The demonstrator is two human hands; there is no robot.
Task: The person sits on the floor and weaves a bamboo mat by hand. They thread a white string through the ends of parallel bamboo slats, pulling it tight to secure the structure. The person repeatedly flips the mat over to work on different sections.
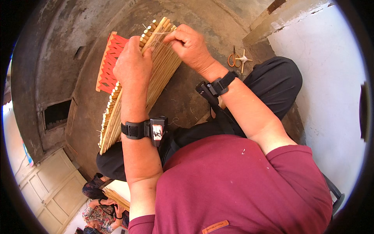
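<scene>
A mat of thin straight stalks (165, 70), bound together with pale thread, slants across my lap with several cut ends showing along its left edge. My left hand (133, 63) grips the mat's upper edge, thumb on the near face. Close to the mat's top end, my right hand (187, 44) pinches a fine thread (159, 33) between thumb and forefinger. That thread runs across the outermost stalks. Some of the mat's edge is hidden behind my left hand and forearm.
A low wooden stool with red woven straps (109, 63) stands beyond the mat. On the floor at right lie scissors (233, 60) beside crossed sticks wound with thread (243, 59). A white wall (318, 67) rises at right. Lower left, another person (100, 212) holds a stick bundle (117, 199).
</scene>
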